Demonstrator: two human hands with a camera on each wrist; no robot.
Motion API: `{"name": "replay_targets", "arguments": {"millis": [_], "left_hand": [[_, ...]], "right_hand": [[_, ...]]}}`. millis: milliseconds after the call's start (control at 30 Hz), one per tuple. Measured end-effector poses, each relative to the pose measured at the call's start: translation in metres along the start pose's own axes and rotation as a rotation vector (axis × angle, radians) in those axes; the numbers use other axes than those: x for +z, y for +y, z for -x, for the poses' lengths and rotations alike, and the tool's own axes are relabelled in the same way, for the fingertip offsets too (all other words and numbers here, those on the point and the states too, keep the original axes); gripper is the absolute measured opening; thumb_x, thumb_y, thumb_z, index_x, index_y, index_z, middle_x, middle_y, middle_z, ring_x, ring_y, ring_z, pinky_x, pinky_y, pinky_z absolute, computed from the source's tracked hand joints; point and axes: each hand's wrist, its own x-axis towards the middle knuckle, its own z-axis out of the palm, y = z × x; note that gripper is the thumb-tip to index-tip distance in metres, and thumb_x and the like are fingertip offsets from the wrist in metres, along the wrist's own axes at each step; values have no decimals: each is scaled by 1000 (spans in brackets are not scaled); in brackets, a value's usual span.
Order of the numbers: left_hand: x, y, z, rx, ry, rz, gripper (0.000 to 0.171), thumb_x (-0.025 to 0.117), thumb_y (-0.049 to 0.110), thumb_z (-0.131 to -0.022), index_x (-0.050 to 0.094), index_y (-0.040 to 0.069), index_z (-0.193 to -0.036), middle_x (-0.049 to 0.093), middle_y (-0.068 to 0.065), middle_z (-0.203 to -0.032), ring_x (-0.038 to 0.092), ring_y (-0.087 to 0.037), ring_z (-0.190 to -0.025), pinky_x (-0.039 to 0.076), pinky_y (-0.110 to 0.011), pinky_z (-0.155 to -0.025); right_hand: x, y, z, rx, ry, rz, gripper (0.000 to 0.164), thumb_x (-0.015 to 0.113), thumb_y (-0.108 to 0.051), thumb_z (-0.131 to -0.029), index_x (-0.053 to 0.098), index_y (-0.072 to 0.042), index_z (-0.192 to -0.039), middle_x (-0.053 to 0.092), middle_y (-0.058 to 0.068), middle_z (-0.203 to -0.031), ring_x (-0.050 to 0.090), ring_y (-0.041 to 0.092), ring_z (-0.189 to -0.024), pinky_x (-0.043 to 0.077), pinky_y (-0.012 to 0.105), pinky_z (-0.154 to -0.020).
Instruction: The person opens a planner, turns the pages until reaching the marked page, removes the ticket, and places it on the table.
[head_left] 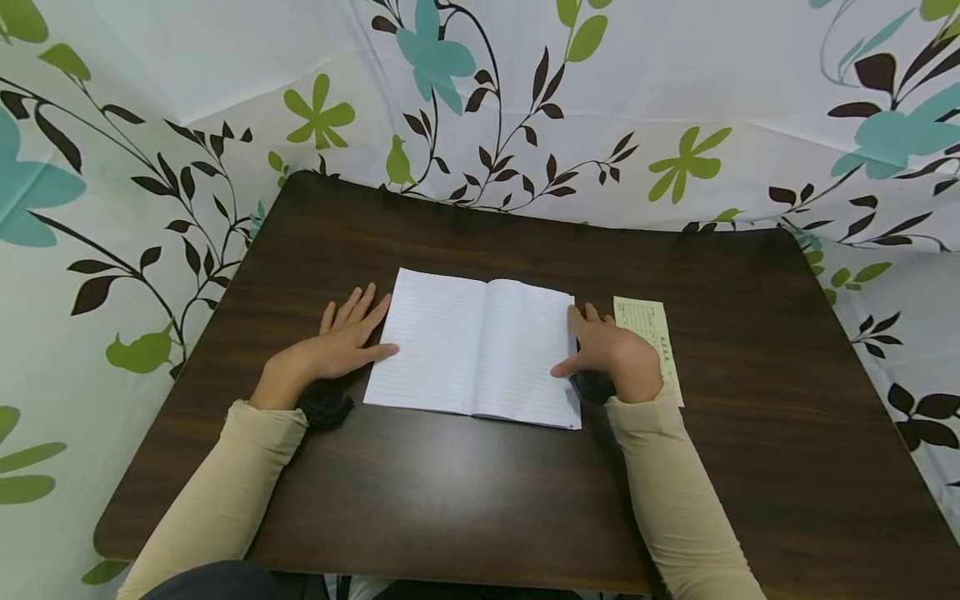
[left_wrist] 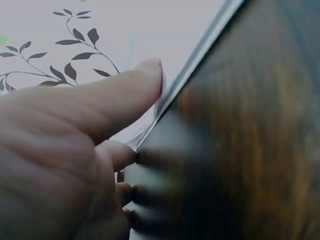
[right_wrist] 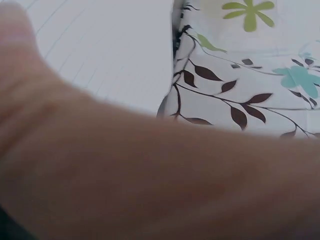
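An open notebook (head_left: 438, 342) with blank ruled pages lies flat on the dark wooden table. My left hand (head_left: 326, 350) is at its left edge, fingers stretched out over the tabletop and thumb tip on the page's margin. In the left wrist view the thumb (left_wrist: 125, 97) meets the notebook's edge, and the other fingertips are down by the table. On the opposite side, my right hand (head_left: 611, 350) rests at the right edge, its thumb lying on the page and its fingers along the border. The right wrist view shows that thumb (right_wrist: 15, 30) over the ruled page (right_wrist: 110, 55).
A yellow printed slip of paper (head_left: 648, 325) lies right of the notebook, partly covered by the right hand and wrist. Dark bands sit under both wrists. A white cloth (head_left: 525, 75) with leaves and flowers hangs behind and beside the table (head_left: 450, 508).
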Motion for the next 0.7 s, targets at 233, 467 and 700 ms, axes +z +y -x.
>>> {"name": "replay_targets", "arguments": {"millis": [233, 467, 700], "left_hand": [[2, 12, -4, -16, 15, -3, 88, 52, 45, -108, 0, 8, -168, -19, -22, -173, -22, -45, -159, -20, -72, -119], [13, 38, -2, -132, 148, 39, 89, 64, 40, -102, 17, -2, -165, 0, -34, -169, 1, -55, -150, 8, -72, -114], [11, 56, 2, -207, 159, 82, 89, 63, 40, -104, 17, -11, -161, 35, -37, -148, 41, -51, -132, 39, -60, -105]], "right_hand": [[3, 2, -2, 38, 19, -30, 124, 85, -41, -87, -1, 4, -165, -10, 30, -172, -2, 57, -157, 14, 68, -127], [5, -1, -2, 45, 29, 16, 122, 83, -43, -88, 2, 9, -164, -7, 30, -172, 1, 56, -158, 18, 67, -127], [3, 1, -4, 41, 32, 16, 124, 84, -44, -87, 3, 9, -164, -7, 30, -172, 2, 57, -158, 19, 66, -127]]}}
